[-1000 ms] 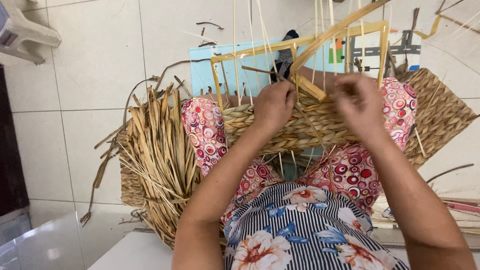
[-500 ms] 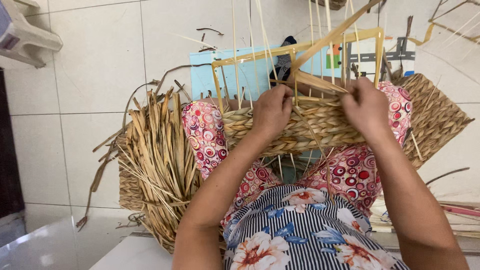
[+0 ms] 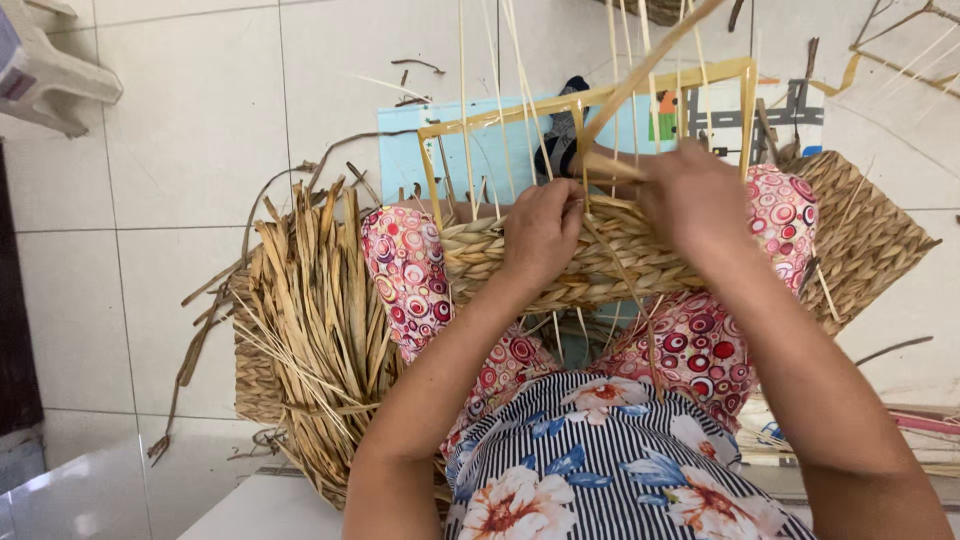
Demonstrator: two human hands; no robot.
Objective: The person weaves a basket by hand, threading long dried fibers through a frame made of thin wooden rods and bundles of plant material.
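Note:
A half-woven straw basket [image 3: 610,262] rests across my knees, built on a yellow wooden frame [image 3: 590,100] with thin upright canes. My left hand [image 3: 540,232] presses on the woven rim, fingers curled around a strand at the weave's top edge. My right hand [image 3: 692,195] is closed on a straw strand beside a frame bar, just right of the left hand. Both hands sit close together at the upper edge of the weave.
A fan of dried straw leaves [image 3: 310,320] lies on the tiled floor to my left. A finished woven basket [image 3: 870,235] sits at the right. A blue mat [image 3: 410,150] lies behind the frame. A white plastic stool [image 3: 45,75] stands at the top left.
Both hands have shifted slightly along the rim, drawing closer together. The right hand has pulled its strand inward toward the left hand.

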